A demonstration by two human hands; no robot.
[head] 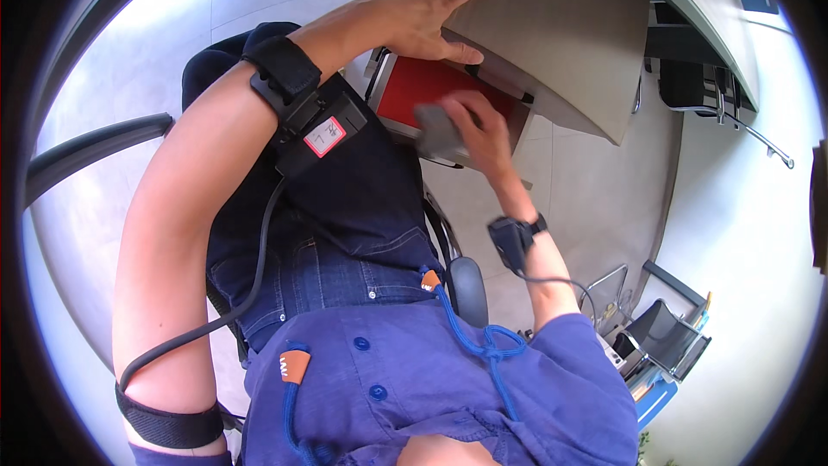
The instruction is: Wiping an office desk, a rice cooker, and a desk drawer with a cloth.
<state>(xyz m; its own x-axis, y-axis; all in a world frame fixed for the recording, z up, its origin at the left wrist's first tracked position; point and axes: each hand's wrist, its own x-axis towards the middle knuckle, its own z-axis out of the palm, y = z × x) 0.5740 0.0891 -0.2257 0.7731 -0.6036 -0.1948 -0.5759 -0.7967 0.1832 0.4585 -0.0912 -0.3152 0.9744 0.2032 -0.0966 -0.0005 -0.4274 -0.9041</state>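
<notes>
My left hand (427, 10) is spread, its fingers over the edge of a wood-grain desk top (550, 19), with nothing held in it. Below that edge, a drawer (522, 133) is pulled out, with a flat red item (407, 87) lying inside. My right hand (475, 120) is at the drawer's near side, closed on a grey object (438, 129). Motion blur hides what kind of object it is. Both forearms wear black straps with cabled devices.
A chair armrest (467, 291) stands by my hip, and another dark curved arm (97, 149) is at the left. Chairs (689, 84) stand beyond the desk. A black mesh organizer (666, 336) with papers is at the lower right.
</notes>
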